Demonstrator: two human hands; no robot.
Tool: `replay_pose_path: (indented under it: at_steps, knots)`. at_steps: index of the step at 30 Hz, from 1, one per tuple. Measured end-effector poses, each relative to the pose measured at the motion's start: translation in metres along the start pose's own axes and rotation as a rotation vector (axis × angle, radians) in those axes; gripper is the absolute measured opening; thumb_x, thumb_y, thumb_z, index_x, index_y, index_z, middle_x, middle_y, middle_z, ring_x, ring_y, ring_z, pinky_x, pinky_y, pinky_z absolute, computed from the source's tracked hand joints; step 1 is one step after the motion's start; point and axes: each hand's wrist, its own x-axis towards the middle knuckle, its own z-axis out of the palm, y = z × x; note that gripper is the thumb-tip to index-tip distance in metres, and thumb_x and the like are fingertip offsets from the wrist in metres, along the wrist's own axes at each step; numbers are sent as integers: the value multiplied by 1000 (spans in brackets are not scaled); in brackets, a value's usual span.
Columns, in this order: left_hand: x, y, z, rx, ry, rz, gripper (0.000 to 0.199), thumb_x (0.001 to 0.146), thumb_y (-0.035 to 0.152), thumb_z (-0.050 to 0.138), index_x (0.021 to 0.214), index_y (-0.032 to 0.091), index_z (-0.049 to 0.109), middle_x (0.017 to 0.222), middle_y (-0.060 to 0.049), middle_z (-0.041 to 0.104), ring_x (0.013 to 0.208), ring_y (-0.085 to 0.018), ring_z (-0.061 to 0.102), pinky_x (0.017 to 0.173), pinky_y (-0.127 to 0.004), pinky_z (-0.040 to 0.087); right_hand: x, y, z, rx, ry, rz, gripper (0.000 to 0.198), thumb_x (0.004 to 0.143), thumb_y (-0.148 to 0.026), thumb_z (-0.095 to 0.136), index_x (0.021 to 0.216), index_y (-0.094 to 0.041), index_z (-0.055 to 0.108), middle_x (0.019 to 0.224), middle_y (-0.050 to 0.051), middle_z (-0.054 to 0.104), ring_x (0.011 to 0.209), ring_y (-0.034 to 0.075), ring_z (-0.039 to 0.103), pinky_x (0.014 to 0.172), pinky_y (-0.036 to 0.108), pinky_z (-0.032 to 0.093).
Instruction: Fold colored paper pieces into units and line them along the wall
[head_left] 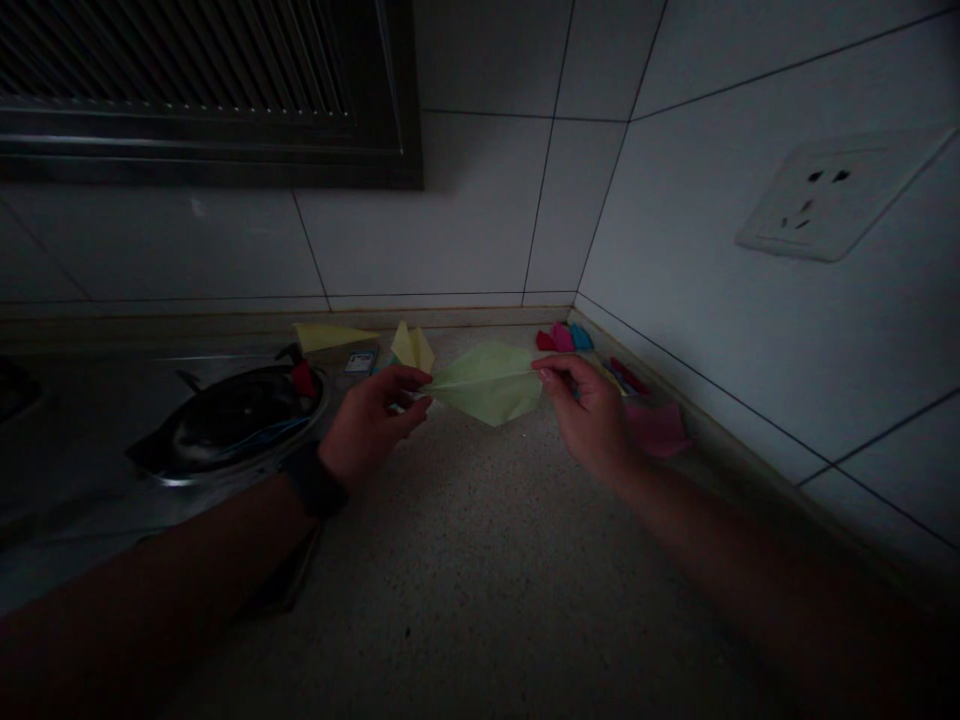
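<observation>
Between my two hands a pale green sheet of thin paper is stretched out above the counter, creased along its middle. My left hand, with a dark watch on the wrist, pinches its left end between thumb and fingers. Its right end is pinched by my right hand. Just behind the left hand stands a folded yellow paper, and another yellow paper piece lies farther left. Red, pink and blue folded papers sit in the back corner. A pink paper lies beside my right wrist.
A gas burner with a dark pan support is set to the left. The speckled counter runs up to the tiled walls. A range hood overhangs at upper left, and a power socket is on the right wall.
</observation>
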Motion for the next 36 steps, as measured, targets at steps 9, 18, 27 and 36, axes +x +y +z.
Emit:
replay_pose_path:
  at_steps: [9,18,27,36]
  knots:
    - [-2,-1,1,149,-16,57,21,84,35,62,97,18,63,78,-2,61,65,-12,57,52,-22,46,26,6,-48,-204,51,71,17,91,-28,51,97,-19,65,91,5,68,81,19,61,73,33,48]
    - [-4,2,1,265,-113,130,16,85,31,56,94,18,62,81,-2,63,72,-14,60,61,-24,47,44,14,-127,-538,-229,229,19,87,-30,51,89,-21,67,82,4,70,72,19,61,62,29,44]
    - [-4,2,3,321,-158,155,15,85,31,55,92,19,63,80,-1,60,71,-14,57,62,-24,46,44,33,-150,-713,-413,296,21,87,-29,49,90,-21,69,82,6,71,68,19,61,57,28,41]
    - [-5,1,4,346,-227,154,16,86,31,55,91,19,63,77,-1,61,66,-13,56,60,-25,45,38,36,-141,-848,-569,313,22,87,-25,47,90,-20,69,82,7,71,67,17,59,56,27,37]
